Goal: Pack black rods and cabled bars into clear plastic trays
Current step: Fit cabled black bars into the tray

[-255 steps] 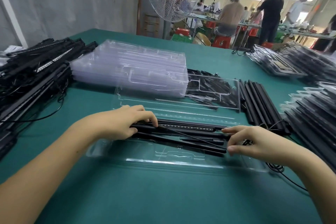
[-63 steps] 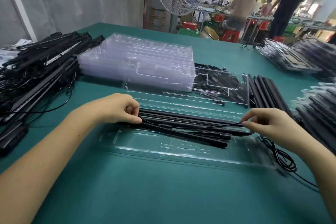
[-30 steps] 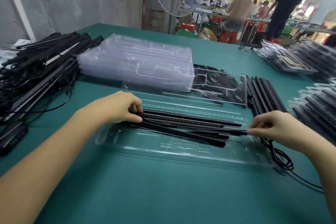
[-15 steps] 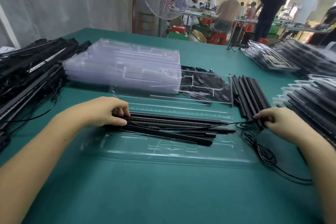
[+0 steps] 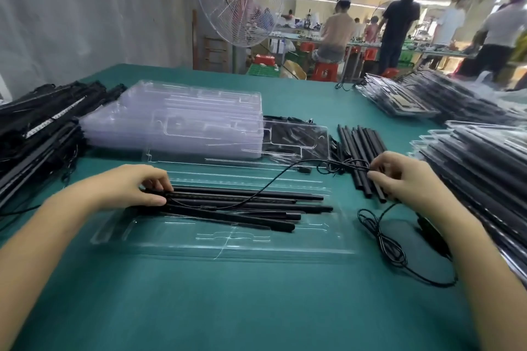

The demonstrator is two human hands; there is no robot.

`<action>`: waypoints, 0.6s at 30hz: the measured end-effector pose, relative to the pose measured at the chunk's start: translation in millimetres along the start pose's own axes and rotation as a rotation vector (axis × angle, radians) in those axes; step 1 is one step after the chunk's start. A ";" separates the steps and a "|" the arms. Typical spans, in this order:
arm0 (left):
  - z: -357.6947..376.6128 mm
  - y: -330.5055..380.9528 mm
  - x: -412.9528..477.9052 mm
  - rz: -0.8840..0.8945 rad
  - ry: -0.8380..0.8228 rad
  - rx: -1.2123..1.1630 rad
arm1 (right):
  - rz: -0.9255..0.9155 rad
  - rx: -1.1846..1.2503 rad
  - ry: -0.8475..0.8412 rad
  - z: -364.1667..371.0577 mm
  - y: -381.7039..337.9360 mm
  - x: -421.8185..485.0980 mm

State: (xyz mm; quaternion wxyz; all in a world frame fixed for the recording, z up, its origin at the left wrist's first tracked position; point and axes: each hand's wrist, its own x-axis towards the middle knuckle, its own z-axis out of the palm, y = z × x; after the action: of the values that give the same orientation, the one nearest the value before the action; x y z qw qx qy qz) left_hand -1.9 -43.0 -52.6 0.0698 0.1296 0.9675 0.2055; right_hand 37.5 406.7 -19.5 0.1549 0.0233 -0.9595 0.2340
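My left hand (image 5: 128,188) grips the left ends of the cabled bars (image 5: 242,202), which lie left-to-right in the clear tray (image 5: 256,242). My right hand (image 5: 405,179), right of the tray, apparently pinches their cable (image 5: 302,162) over the loose rods (image 5: 359,145).

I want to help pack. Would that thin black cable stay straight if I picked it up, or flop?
Probably floppy: the cable sags in a curve between the rods and the right hand. Likely light: a pinch holds it up. It may tangle, since its slack lies in loops.
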 end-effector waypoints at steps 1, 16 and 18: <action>-1.0 1.0 -0.2 -0.005 -0.010 0.000 | -0.025 0.056 -0.015 -5.6 -5.9 -2.7; 30.3 155.6 -40.2 0.520 0.227 0.040 | 0.200 1.073 -0.087 -22.2 -60.9 12.3; 45.4 189.2 -39.2 0.699 0.206 -0.022 | 0.281 1.270 -0.139 -21.8 -67.2 22.5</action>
State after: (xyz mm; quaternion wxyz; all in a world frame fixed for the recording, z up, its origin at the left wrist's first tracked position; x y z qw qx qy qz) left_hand 86.2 130.1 -11.8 -0.1010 0.4302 0.8645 0.2395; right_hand 30.2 357.4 35.5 0.0164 -0.0002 -0.6362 0.7714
